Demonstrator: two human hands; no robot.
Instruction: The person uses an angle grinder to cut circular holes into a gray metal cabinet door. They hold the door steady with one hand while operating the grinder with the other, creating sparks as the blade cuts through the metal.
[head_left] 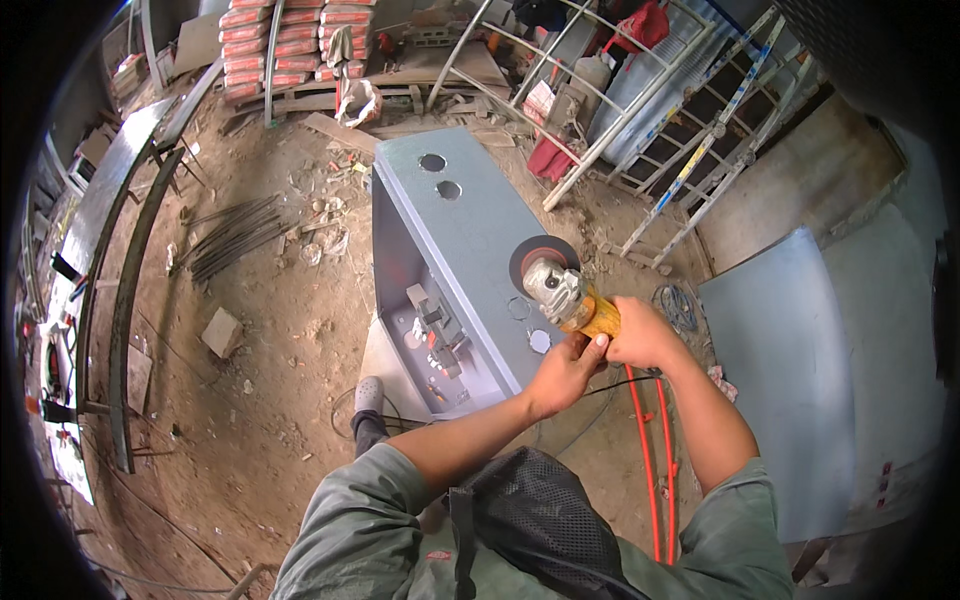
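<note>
An angle grinder (562,292) with a yellow body, a metal head and a dark round disc is gripped from behind by both my hands. My right hand (640,332) wraps round the yellow body. Just left of it, my left hand (568,374) is closed at the tool's rear, its thumb against the body. Below the disc lies the top of a grey metal box (490,215), with round holes at its far end and more near my hands. The disc overhangs the box's right edge; contact cannot be made out. Inside the box's open side sit a vise-like metal piece (440,335) and small parts.
Steel rods (232,238) and a loose block (222,332) lie on the dirt floor at left. A long metal-topped bench (105,215) runs beyond them. Scaffold frames (640,115) and stacked bags (296,40) stand at the back. Orange cables (642,450) trail near my right arm, beside metal sheets (785,370).
</note>
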